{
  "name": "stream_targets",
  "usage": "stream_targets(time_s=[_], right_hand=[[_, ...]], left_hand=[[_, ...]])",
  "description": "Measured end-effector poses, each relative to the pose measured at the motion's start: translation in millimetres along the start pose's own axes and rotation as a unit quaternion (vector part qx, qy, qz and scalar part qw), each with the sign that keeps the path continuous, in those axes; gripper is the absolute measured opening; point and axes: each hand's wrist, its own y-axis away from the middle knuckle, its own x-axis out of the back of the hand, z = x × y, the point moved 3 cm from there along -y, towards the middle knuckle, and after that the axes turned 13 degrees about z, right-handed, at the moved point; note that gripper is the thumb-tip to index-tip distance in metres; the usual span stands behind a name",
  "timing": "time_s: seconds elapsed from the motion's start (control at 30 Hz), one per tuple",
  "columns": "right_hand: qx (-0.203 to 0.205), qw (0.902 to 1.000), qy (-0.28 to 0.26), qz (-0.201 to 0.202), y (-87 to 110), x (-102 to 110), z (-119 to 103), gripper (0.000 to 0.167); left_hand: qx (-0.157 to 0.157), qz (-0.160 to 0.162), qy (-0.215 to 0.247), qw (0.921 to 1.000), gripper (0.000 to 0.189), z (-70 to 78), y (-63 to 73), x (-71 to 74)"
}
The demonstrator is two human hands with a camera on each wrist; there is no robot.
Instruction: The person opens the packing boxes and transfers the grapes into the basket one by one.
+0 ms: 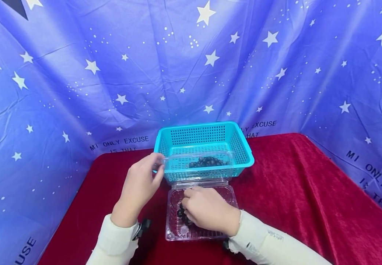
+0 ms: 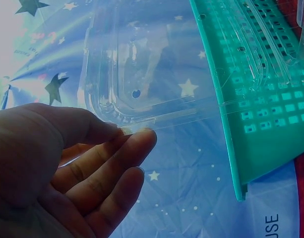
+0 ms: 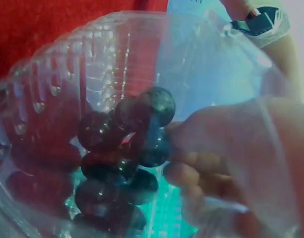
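My left hand (image 1: pixel 142 180) pinches the left edge of the clear lid (image 2: pixel 124 106) of a plastic clamshell box between thumb and fingertips. The lid stands raised at the hinge and overlaps the blue basket in the head view. Inside the box's clear base (image 1: pixel 168 217), my right hand (image 1: pixel 207 209) has its fingers curled at a cluster of dark round grapes (image 3: pixel 104 163). In the right wrist view, thumb and fingertips hold the grapes at the cluster's edge. Part of the cluster is hidden under this hand in the head view.
Right behind the box stands a blue perforated basket (image 1: pixel 245 147), holding a pile of dark grapes (image 1: pixel 209 162) seen through the lid. Red velvet cloth (image 1: pixel 287 191) covers the table. A blue star-printed curtain (image 1: pixel 177 66) hangs behind and on both sides.
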Motion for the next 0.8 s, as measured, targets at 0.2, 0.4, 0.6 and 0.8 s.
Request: stream_targets(time_s=[0.2,0.4,0.6,0.8], right_hand=[[0.005,1.0,-0.006,-0.001,-0.3,5,2,0.012],[0.011,0.9999,-0.01,0.005,0.8,9,4,0.012],[0.0,0.9997,-0.024,-0.003,0.0,14,7,0.014],[-0.005,0.9995,-0.031,-0.005,-0.7,20,8,0.015]], left_hand=[[0.002,-0.001,0.001,1.0,0.014,-0.2,0.1,-0.4],[0.001,0.0,-0.001,1.0,0.014,0.1,0.0,-0.5],[0.0,-0.001,-0.001,1.0,0.014,-0.1,0.0,-0.7],[0.001,-0.003,0.003,1.0,0.015,-0.8,1.2,-1.3]])
